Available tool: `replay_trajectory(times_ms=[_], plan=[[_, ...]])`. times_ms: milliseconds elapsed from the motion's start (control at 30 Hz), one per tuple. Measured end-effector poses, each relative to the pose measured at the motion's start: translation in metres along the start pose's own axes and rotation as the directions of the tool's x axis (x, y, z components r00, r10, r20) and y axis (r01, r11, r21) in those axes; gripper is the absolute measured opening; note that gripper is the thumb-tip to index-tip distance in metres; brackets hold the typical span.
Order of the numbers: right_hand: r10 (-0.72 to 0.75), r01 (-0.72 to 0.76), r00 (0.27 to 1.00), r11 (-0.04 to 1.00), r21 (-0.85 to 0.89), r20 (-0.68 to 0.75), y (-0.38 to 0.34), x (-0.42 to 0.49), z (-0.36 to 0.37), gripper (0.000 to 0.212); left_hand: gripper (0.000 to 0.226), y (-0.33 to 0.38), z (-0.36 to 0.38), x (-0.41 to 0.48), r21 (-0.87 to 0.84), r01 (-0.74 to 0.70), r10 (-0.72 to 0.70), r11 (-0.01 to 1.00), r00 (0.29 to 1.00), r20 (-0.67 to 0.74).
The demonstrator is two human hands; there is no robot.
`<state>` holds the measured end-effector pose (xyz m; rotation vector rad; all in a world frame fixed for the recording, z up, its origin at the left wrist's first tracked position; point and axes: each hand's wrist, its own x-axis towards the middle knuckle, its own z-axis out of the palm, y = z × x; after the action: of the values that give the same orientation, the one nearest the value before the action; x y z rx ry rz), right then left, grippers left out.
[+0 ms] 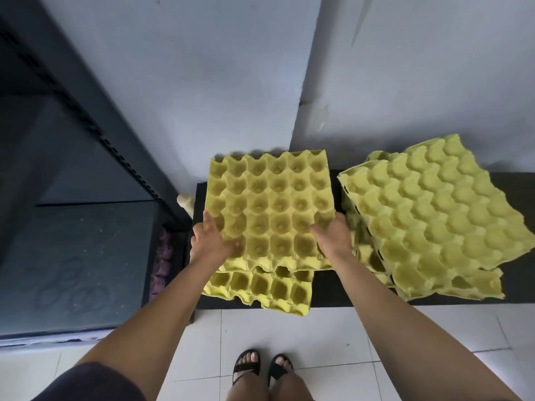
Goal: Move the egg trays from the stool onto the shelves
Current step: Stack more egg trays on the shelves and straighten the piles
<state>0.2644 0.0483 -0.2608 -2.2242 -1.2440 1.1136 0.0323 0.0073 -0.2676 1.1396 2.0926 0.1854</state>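
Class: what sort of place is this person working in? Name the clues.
Probably a storeroom or back corner: stacks of yellow egg trays on a low black stool, a dark metal shelf unit beside it, and a plain tiled floor.

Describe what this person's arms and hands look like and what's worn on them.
Left hand and right hand are ungloved, forearms bare, no watch or bracelet at either wrist. A dark sleeve covers the left upper arm; no sleeve shows on the right.
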Motion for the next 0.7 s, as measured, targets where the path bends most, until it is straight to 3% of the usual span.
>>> replay_trajectory(times_ms=[233,433,700], plan=[[-0.035,0.037,0.998,0.999,0.028,-0.048,-0.055,-0.07,-0.066,0.049,0.09,0.038,-0.082,-0.066,0.053,-0.082,0.086,0.995,0.993,-0.075],[-0.048,0.055,0.996,0.994,0.093,-0.071,-0.082,-0.119,-0.102,0.058,0.083,0.054,-0.131,-0.118,0.084,-0.149,0.16,0.985,0.978,-0.132],[-0.217,0.222,0.968,0.975,0.027,-0.126,-0.089,-0.2,-0.144,0.067,0.078,0.039,-0.168,-0.211,-0.011,-0.277,0.262,0.961,0.92,-0.29]])
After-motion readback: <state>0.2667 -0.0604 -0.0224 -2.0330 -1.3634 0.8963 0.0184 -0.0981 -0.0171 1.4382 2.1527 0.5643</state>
